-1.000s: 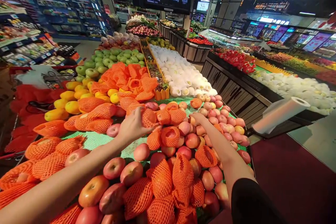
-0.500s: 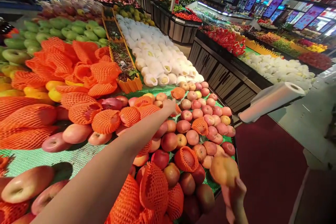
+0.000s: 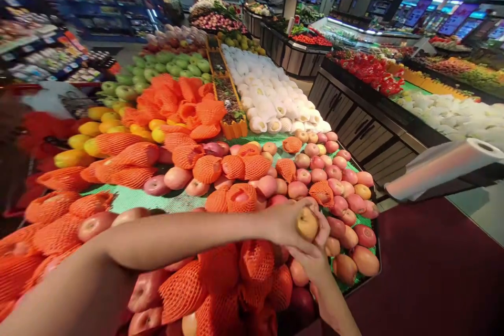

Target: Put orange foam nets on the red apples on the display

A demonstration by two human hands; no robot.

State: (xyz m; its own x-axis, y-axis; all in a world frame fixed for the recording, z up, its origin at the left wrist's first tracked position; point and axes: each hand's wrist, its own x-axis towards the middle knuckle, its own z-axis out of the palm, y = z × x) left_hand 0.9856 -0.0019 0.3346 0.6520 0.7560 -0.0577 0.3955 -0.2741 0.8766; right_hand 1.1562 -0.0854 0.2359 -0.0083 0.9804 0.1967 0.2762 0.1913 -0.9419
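A yellowish apple [image 3: 307, 224] is held up over the display, its stem end facing me. My left hand [image 3: 284, 221], at the end of an arm stretched across from the left, closes on its left and upper side. From below, my right hand [image 3: 314, 257] meets it, fingers curled about the same apple. Where one hand's fingers end and the other's begin is partly hidden. Loose red apples [image 3: 336, 227] lie just right of the hands. Below them are apples in orange foam nets [image 3: 256, 260], and one netted apple [image 3: 321, 193] sits beyond.
White-netted fruit [image 3: 271, 94], an orange planter box [image 3: 232, 107], yellow mangoes [image 3: 112, 123] and green fruit [image 3: 177, 66] fill the stand's far side. A roll of plastic bags [image 3: 444, 168] juts out at right. The stand's dark edge [image 3: 378, 257] borders a dark red surface [image 3: 433, 268].
My left hand has drawn back from the farther apples to meet my right hand. The right hand has moved left and up with the yellowish apple. The view has swung left.
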